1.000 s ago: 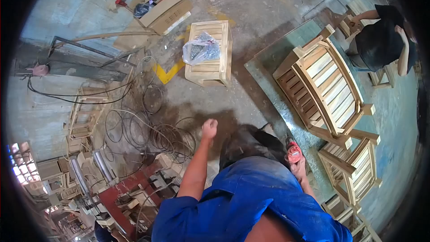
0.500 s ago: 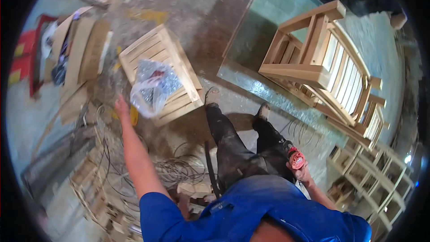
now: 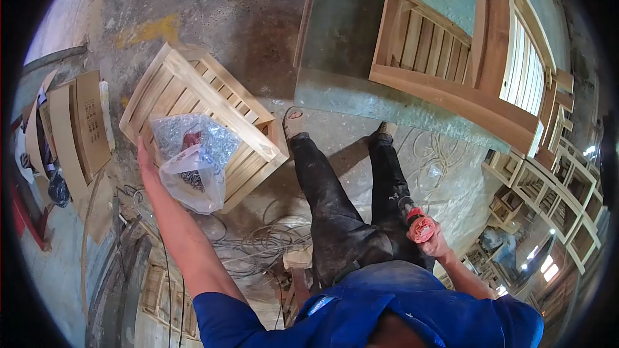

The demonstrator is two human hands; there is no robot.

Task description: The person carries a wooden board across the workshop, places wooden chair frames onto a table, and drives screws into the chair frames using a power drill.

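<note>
Red power tool [image 3: 422, 228] in my R hand [image 3: 438, 243], fingers wrapped round it, above concrete floor [image 3: 219, 0] w/ coiled hoses [image 3: 271, 241]. L hand [image 3: 147, 160] edge-on by slatted wood unit [image 3: 213, 103]; can't tell finger spread. Upper-R wood frame [image 3: 451, 99] cut off up top.

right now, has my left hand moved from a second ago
Yes, your left hand has moved toward the slatted wooden piece, now at its edge on picture left.

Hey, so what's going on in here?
Someone in a blue shirt holds a red power tool in the right hand. The left hand is at the edge of a slatted wooden piece; whether it touches is unclear. A clear plastic bag lies on that piece, and a larger slatted frame rests on a greenish surface.
</note>
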